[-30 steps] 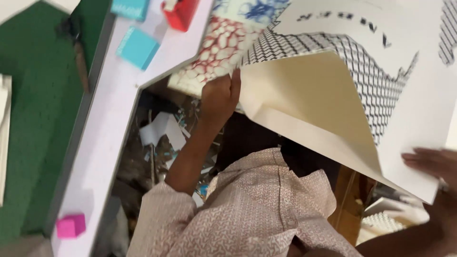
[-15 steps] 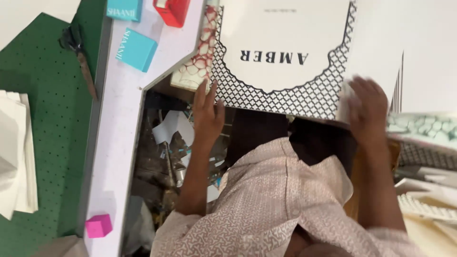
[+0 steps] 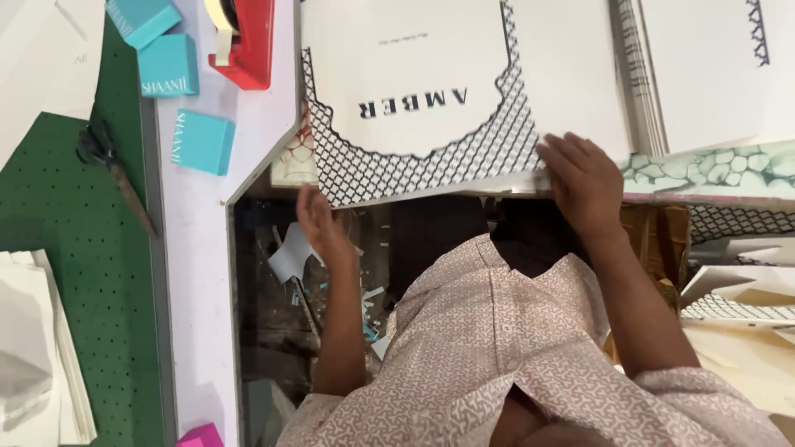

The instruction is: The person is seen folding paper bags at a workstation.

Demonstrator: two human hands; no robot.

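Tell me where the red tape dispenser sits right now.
In the head view, the red tape dispenser sits at the top left on the white tabletop, between the teal boxes and the lattice-patterned sheet.

Lying flat on the white table, in front of the person: large white printed card sheet bearing a black-and-white lattice border; lower edge overhanging the table edge. Sitting upper left on the table: three small turquoise boxes, one at the top edge, one just below it, one nearer the table edge, each square-cornered with pale lettering. Showing at the bottom edge: small pink box, cut off by the frame.
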